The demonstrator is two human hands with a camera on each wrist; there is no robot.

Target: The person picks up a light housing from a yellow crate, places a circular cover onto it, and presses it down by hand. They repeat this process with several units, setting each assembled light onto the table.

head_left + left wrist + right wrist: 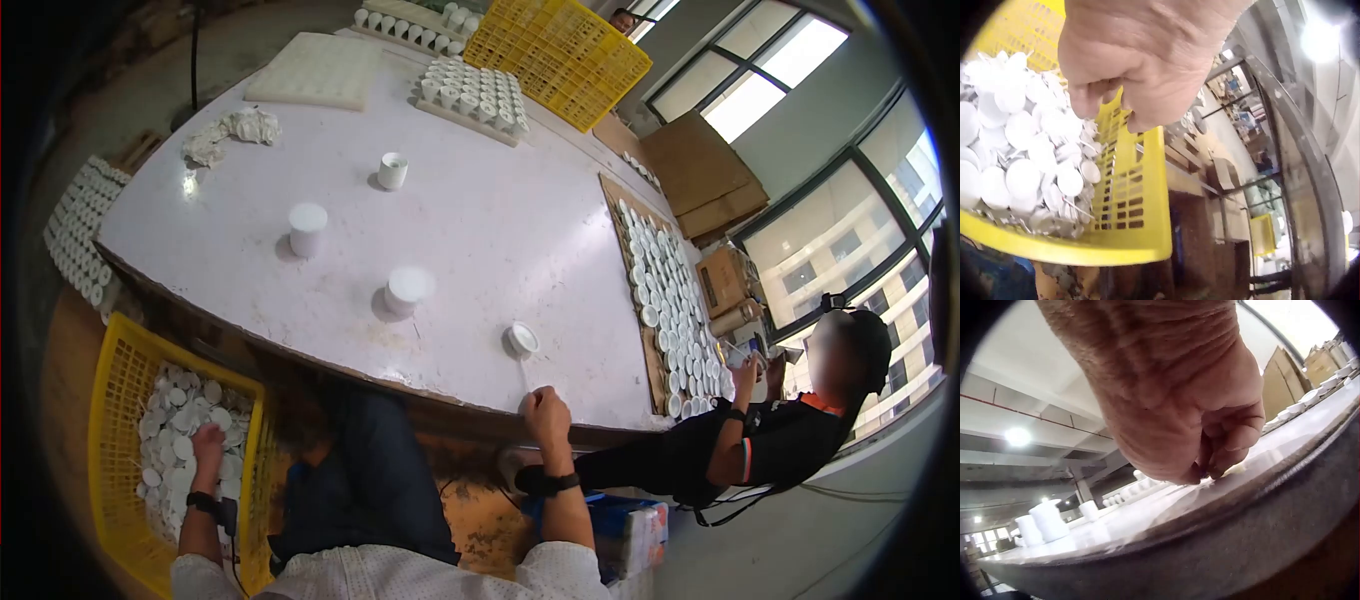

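Note:
In the head view my left hand [207, 448] hangs over white discs with thin stems [172, 428] piled in a yellow crate [112, 430]. Its fingers are loosely curled with a gap beside the thumb, and nothing shows in them in the left wrist view. At the table's front edge my right hand [548, 415] has thumb and fingertips drawn together, low over the tabletop [1179, 503]. They pinch the thin pale stem of a white round piece [522, 340], which lies tilted on the table just beyond. Part of the grip is hidden behind the fingers.
Two lidded white cups [308, 232] [405, 292] and an uncovered cup [393, 171] stand on the table. Rows of white cups fill a board [672, 310] at right. A crumpled cloth [232, 136] and white slab [318, 70] lie farther back. Another person [800, 420] stands at right.

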